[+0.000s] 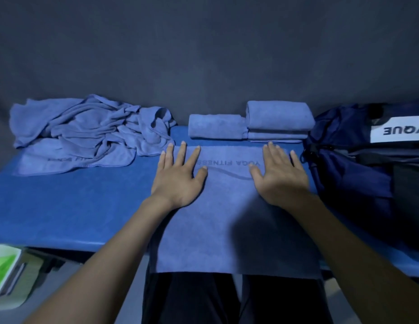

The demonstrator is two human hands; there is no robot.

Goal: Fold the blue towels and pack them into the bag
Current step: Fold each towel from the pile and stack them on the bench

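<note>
On the flat towel [229, 206] in front of me, my left hand [178, 178] and right hand [279, 176] lay palm-down, fingers straight, grasping nothing. Its near edge hung off the counter [63, 206]; I judged it might slide toward my lap if I lifted both palms. Folded towels [250, 122] sat beyond, a crumpled pile [91, 129] far left, the bag [358, 160] right.

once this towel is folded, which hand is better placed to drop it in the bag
Probably the right hand. It presses flat on the spread towel on the side nearest the navy bag, which sits at the table's right end. The left hand lies farther from it, toward the crumpled towels.
</note>
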